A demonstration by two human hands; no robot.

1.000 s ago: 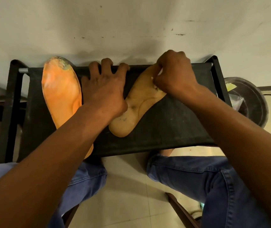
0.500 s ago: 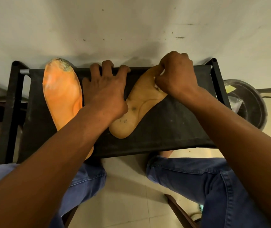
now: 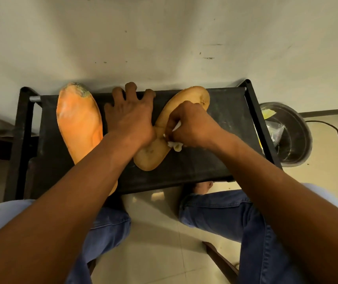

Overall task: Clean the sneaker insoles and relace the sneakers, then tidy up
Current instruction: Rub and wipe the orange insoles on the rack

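Black counter taken as landmark. Orange insole laid at counter's left end. Tan insole at counter's middle, pinned by left hand, fingers spread. Right hand, its grip pinching white wad, shifted from toe toward arch; wiping judged mid-pass.

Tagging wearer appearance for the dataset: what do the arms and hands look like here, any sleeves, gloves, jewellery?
Both forearms are bare up to the frame edge; no sleeves show. The left hand and right hand have no gloves, and no rings, watch or bands are visible. Below the arms, blue jeans cover both legs.
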